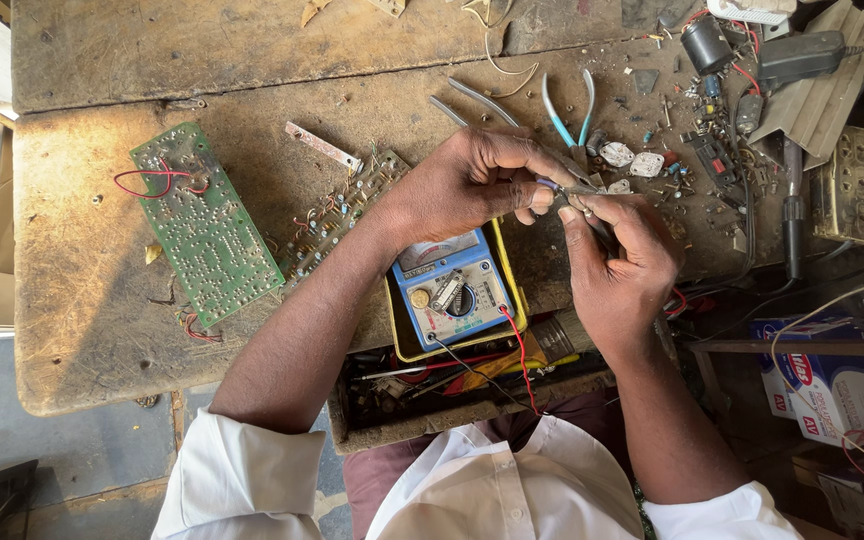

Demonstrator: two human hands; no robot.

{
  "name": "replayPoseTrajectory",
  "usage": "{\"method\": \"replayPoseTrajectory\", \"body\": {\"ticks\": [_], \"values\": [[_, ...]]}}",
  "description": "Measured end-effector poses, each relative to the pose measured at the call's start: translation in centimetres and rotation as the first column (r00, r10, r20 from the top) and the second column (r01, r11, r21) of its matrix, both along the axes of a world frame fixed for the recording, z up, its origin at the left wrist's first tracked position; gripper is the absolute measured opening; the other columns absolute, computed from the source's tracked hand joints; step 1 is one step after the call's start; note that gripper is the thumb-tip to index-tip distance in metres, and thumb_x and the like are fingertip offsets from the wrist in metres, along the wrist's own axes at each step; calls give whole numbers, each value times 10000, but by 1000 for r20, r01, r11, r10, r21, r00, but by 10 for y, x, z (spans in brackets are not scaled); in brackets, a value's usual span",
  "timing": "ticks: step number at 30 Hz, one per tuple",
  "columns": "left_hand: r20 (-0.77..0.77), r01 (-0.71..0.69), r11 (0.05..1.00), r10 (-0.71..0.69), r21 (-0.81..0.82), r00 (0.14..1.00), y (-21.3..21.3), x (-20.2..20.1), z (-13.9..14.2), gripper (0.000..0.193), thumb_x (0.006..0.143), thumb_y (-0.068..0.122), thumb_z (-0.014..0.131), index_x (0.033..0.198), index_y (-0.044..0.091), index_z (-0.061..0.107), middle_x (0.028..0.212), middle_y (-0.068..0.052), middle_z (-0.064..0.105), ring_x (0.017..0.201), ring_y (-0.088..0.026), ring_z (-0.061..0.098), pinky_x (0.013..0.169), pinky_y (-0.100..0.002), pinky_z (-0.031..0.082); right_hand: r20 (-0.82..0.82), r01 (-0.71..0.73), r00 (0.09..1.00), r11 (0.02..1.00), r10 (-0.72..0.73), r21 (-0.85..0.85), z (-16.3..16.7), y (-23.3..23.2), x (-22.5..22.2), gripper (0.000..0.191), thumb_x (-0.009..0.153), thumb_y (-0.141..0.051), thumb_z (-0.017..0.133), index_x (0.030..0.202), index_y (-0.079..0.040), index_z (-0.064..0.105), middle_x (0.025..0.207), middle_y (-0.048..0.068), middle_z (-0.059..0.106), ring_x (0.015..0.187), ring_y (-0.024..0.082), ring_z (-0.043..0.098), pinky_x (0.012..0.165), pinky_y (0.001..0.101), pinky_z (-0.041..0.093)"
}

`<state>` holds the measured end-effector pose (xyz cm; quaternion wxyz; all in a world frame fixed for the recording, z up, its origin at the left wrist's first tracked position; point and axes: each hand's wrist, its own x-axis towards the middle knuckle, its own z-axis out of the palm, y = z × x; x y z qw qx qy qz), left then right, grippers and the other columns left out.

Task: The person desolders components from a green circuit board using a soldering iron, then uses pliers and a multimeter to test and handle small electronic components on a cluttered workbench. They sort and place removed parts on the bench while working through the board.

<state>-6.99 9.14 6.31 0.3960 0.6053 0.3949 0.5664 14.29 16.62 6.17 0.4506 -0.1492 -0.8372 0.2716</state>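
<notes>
Left of the left hand, bare bench lies open past the green circuit board. Below both hands the meter blocks. Beyond the right hand, pliers and scattered parts crowd the way.

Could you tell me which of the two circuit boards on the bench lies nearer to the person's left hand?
The brownish board beside the left hand; the green board with red wires lies further off.

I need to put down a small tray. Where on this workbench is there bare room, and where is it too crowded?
Bare wood lies left of and below the green circuit board, and on the far plank above it. The right end by the blue-handled pliers is crowded with small parts; both hands and the multimeter fill the middle.
</notes>
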Motion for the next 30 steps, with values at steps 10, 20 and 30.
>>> {"method": "replayPoseTrajectory", "body": {"ticks": [10, 20, 30], "values": [[3, 13, 1000, -13, -15, 1000, 0, -1, 1, 235, 1031, 124, 701, 1257, 68, 729, 1049, -24, 685, 928, -86, 686, 826, -254, 623, -7, -19, 1000, 1000, 19, -17, 0, -1, -1, 176, 1003, 87, 758, 1138, 23, 664, 1073, 116, 687, 940, 185, 693, 790, 284, 547], [-24, 2, 1000, -3, -14, 1000, -2, 0, 3, 223, 1043, 100, 690, 1259, 64, 731, 1043, -27, 705, 925, -89, 691, 826, -258, 626, -2, -9, 1000, 1000, 9, -14, 0, -1, -1, 177, 1001, 89, 761, 1131, 22, 662, 1072, 113, 687, 966, 194, 692, 784, 290, 548], [-19, -10, 1000, 10, 26, 1000, 0, -1, 1, 180, 1037, 36, 671, 1211, 29, 716, 1073, -49, 678, 970, -112, 713, 853, -274, 665, 62, 72, 996, 997, -71, -18, 7, -8, -2, 257, 982, 55, 769, 1226, 15, 698, 1038, 115, 664, 812, 199, 621, 696, 310, 480]]}}
